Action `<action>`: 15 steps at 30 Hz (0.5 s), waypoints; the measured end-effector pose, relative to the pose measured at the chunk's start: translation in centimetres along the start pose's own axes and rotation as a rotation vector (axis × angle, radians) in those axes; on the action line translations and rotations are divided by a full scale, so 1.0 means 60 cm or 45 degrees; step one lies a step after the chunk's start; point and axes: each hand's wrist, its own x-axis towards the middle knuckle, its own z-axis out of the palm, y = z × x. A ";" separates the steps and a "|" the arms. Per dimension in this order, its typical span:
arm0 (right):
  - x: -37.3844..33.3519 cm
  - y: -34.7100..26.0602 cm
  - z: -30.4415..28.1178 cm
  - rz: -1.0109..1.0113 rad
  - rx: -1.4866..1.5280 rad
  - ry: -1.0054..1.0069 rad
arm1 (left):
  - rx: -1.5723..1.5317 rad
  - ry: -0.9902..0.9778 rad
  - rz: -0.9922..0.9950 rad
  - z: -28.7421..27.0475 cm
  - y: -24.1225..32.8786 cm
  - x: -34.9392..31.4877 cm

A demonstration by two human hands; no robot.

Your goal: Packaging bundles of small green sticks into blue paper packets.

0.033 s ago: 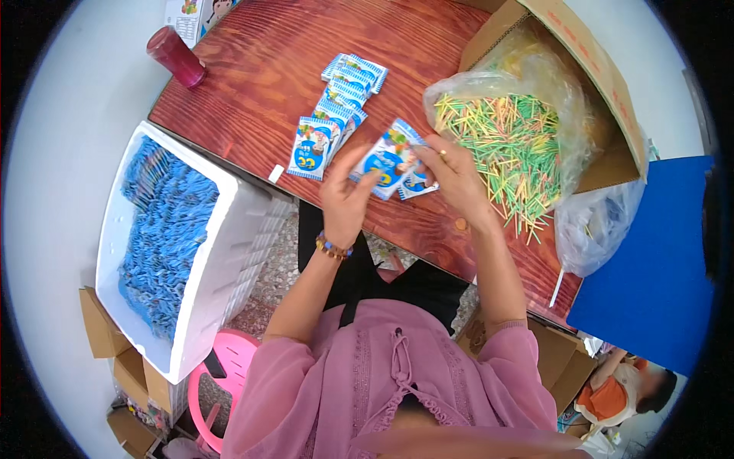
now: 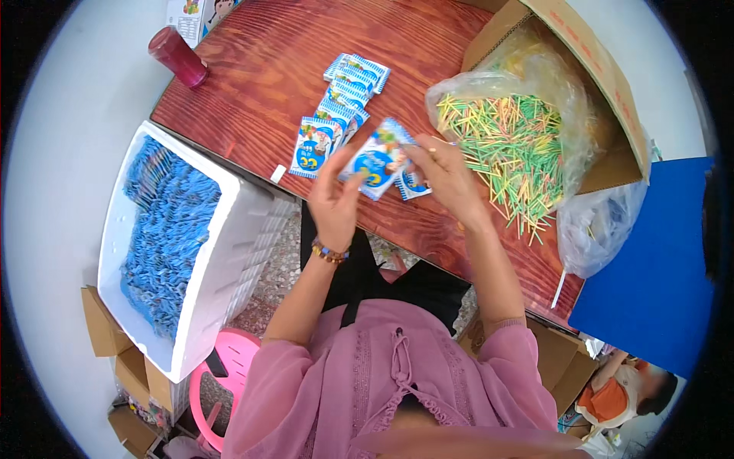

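A small blue-and-white candy packet (image 2: 375, 162) is held tilted above the front part of the wooden table. My left hand (image 2: 334, 205) pinches its left side between thumb and fingers. At the packet's right edge, the closed fingers of my right hand (image 2: 446, 174) grip it, slightly blurred. Partly hidden behind them, a second packet (image 2: 414, 184) lies on the table. Left of my hands, an overlapping row of similar packets (image 2: 334, 113) stretches away from me.
Thin green, yellow and pink sticks (image 2: 508, 138) spill from a clear bag in a cardboard box (image 2: 608, 53) at right. A white foam bin (image 2: 206, 252) full of blue packets stands left. A red jar (image 2: 180, 57) sits far left; a person (image 2: 619, 386) is at lower right.
The held packet and both hands have shifted slightly to the left. The packets on the table keep their arrangement.
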 end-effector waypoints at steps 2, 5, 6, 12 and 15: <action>0.029 0.015 0.051 -0.082 -0.006 -0.017 | 0.138 0.139 0.098 -0.055 -0.018 0.009; 0.084 0.038 0.114 -0.168 -0.154 -0.039 | 0.444 0.126 0.098 -0.099 -0.013 0.043; 0.096 0.043 0.130 -0.156 -0.239 -0.073 | 0.691 0.060 0.053 -0.106 -0.011 0.052; 0.116 0.046 0.146 -0.125 -0.464 -0.022 | 1.364 -0.153 0.080 -0.078 -0.030 0.090; 0.073 0.050 0.087 -0.133 -0.105 0.126 | 1.380 -0.136 0.119 -0.061 -0.034 0.097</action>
